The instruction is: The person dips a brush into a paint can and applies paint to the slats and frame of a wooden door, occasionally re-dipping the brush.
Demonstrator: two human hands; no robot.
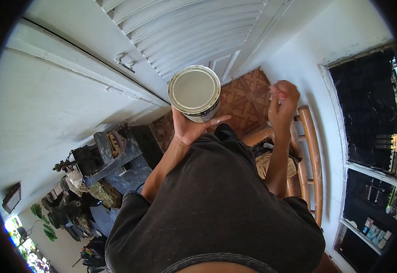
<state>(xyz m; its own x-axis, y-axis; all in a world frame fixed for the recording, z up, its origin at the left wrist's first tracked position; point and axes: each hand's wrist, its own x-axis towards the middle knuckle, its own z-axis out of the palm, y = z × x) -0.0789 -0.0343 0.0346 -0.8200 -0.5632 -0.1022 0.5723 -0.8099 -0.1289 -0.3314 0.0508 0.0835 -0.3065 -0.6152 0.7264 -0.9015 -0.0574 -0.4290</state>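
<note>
A paint can [194,89] with a pale grey round top and a paint-smeared rim is held up in front of my body. My left hand [190,128] supports it from below and the side, its thumb stretched out to the right. Part of a dark and white label shows under the rim. My right hand [284,98] is raised apart from the can, over the floor near a wooden chair [314,159]. Its fingers are curled in, with a small reddish spot between them; what it is I cannot make out.
A white louvered door [198,32] with a metal handle [124,63] stands ahead. Patterned brown tiles [246,98] cover the floor. A cluttered dark table [121,177] is at left, a dark-paned window [367,113] at right. A tan bag [271,164] lies on the chair.
</note>
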